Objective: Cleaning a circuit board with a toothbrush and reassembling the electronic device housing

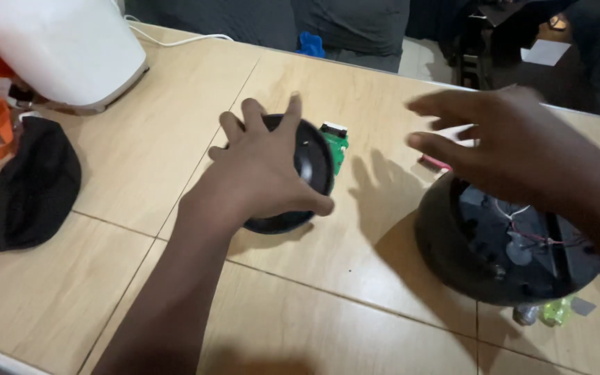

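- Left hand (pixel 265 170) is dead centre of the frame, fingers spread wide and draped over a round black speaker part (pixel 300 177). It's a loose claw on top of it rather than a tight fist, with the thumb hooked round the lower right edge.
- That black part sits on the wooden table (pixel 355 278), touching it, so it isn't lifted.
- A small green circuit board (pixel 335 146) pokes out just beside the part's upper right edge. Can't tell if it's wired to it or just lying there.
- Right hand (pixel 501 149) is at the upper right, open with fingers stretched toward the left, holding nothing. It floats above the black housing (pixel 453 243) and doesn't seem to touch it.
- The housing is at the lower right, open side up, so you can see inside: thin red and white wires (pixel 532 226) and some dark innards.
- A pink-red thing (pixel 435 163) lies on the table just under the right fingertips. Too small to tell what it is.
- Progress, as I read it: the unit is already split in two, round part on one side and shell on the other, guts exposed. Nothing looks rejoined.
- Other stuff around: a black cloth (pixel 29 187) at far left, a white appliance (pixel 64 48) in the upper left corner, and small silvery and yellow-green bits (pixel 546 314) below the housing.
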